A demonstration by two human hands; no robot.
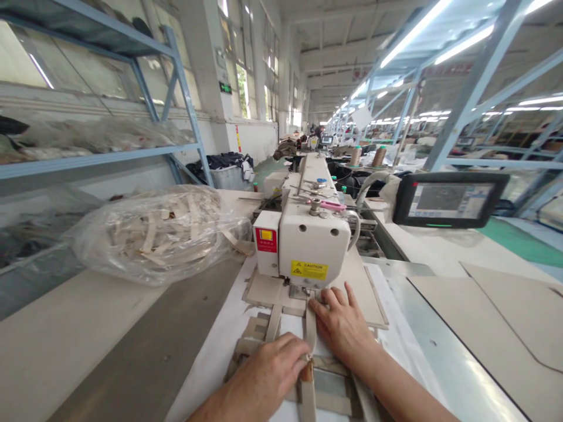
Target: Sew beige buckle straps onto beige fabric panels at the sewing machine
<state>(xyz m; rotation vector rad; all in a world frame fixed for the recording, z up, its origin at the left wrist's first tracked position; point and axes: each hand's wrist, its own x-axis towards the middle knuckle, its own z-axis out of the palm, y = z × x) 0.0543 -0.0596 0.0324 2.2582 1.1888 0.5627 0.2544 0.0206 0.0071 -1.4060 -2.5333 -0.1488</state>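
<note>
A beige strap (311, 328) runs from under the sewing machine's head (313, 249) toward me. My left hand (268, 375) has its fingers closed on this strap, beside a small metal fitting with a brown tab (307, 372). Close to the presser area, my right hand (345, 325) lies palm down with its fingers spread, the nearest digit touching the strap's far end. Under both hands is a flat template (338, 366) with slots, on white sheeting. A second beige strap (273, 322) lies to the left, and a beige panel (373, 299) sits beneath the machine head.
At left, a clear plastic bag (162, 234) full of beige straps rests on the table. Pink-handled snips (332, 206) lie atop the machine. A control screen (451, 199) stands at right, above large beige panels (497, 328). Blue shelving (187, 94) rises at left.
</note>
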